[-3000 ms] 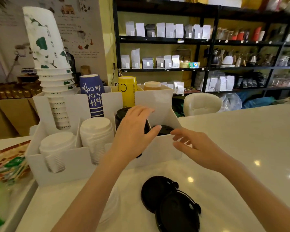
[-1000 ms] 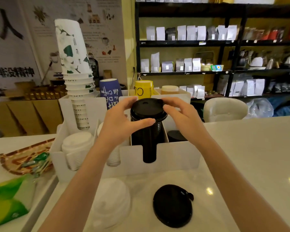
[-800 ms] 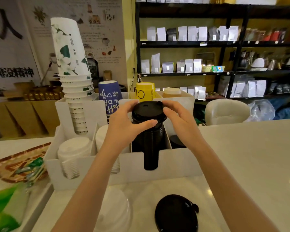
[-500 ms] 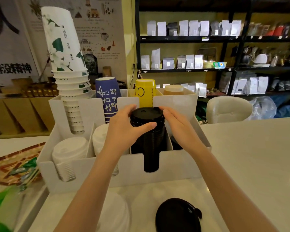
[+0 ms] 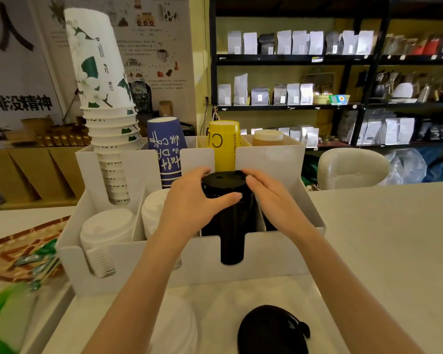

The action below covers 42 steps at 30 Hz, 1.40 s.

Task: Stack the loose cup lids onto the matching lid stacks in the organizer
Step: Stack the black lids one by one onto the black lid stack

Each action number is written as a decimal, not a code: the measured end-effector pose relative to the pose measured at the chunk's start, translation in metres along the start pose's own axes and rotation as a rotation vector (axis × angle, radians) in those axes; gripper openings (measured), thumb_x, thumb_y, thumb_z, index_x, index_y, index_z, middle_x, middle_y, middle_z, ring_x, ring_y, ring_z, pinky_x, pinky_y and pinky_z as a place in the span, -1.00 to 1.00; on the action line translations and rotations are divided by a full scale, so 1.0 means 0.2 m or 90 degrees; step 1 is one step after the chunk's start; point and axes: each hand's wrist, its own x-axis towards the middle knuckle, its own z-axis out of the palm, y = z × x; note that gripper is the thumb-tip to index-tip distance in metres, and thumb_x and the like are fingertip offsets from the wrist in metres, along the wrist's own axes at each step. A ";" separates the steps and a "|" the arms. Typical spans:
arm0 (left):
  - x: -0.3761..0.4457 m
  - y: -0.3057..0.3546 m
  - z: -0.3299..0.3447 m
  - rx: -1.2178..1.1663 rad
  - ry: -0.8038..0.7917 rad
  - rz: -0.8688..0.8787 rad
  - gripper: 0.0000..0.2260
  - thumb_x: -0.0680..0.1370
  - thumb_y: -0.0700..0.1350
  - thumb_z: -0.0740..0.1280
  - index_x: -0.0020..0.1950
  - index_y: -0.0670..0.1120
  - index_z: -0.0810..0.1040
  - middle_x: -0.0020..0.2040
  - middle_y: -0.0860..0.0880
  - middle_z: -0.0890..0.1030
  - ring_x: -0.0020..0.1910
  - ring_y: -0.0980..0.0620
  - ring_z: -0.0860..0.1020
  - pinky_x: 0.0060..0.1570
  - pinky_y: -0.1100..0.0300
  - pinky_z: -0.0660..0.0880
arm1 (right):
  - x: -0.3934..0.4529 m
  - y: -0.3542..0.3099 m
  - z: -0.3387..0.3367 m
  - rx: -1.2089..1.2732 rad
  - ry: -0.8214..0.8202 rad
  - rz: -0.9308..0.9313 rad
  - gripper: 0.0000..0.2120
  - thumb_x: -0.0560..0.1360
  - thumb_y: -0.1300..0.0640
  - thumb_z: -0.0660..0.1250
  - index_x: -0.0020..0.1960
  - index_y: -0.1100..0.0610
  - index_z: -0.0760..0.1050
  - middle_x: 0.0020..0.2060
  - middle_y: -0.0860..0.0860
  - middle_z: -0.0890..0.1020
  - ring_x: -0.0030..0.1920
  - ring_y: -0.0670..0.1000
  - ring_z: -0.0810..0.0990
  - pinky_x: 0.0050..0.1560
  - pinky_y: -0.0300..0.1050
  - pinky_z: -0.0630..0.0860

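A tall black lid stack point(image 5: 230, 215) stands in the third front compartment of the white organizer point(image 5: 279, 254). My left hand point(image 5: 192, 205) wraps its left side, thumb across the front near the top. My right hand point(image 5: 271, 200) presses on its right side, fingertips on the top lid's rim. Two white lid stacks point(image 5: 105, 233) fill the left front compartments; the second is partly hidden behind my left arm. On the counter near me lie a loose black lid point(image 5: 269, 330) and loose white lids point(image 5: 174, 325).
Paper cup stacks fill the organizer's back row: white-green point(image 5: 105, 106), blue point(image 5: 166, 146), yellow point(image 5: 224, 144). A patterned tray point(image 5: 10, 254) and a green packet lie at the left. The white counter point(image 5: 394, 251) stretches to the right. Shelves of bags stand behind.
The black lid stack, held up between both hands a second ago, has come down deeper into its compartment. Three seconds ago two loose black lids lay on the counter; now one does.
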 end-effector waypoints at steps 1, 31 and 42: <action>0.00 0.00 0.00 0.009 -0.002 0.005 -0.38 0.27 0.17 0.43 0.24 -0.05 0.40 0.16 -0.03 0.54 0.02 0.13 0.38 -0.05 0.21 0.34 | 0.00 0.00 0.00 -0.003 0.003 0.006 -0.73 0.56 0.08 0.04 0.20 -0.01 0.39 0.05 -0.07 0.51 0.06 -0.19 0.44 -0.03 -0.45 0.35; -0.13 0.20 -0.05 -0.054 0.063 0.165 -0.67 0.46 0.05 0.28 0.19 0.01 0.43 0.17 0.06 0.47 0.09 0.22 0.33 0.03 0.35 0.21 | -0.29 -0.09 -0.12 -0.141 0.093 -0.068 -0.69 0.53 0.02 0.12 0.26 -0.03 0.33 0.10 -0.08 0.53 0.05 -0.24 0.48 -0.03 -0.51 0.39; -0.44 0.11 0.09 -0.079 -0.141 0.137 -0.68 0.52 0.02 0.18 0.26 0.00 0.40 0.16 0.04 0.52 0.09 0.19 0.44 0.03 0.32 0.35 | -0.69 0.04 -0.18 -0.183 0.028 0.008 -0.69 0.53 0.01 0.11 0.26 -0.09 0.34 0.01 -0.16 0.56 0.00 -0.26 0.51 -0.06 -0.53 0.36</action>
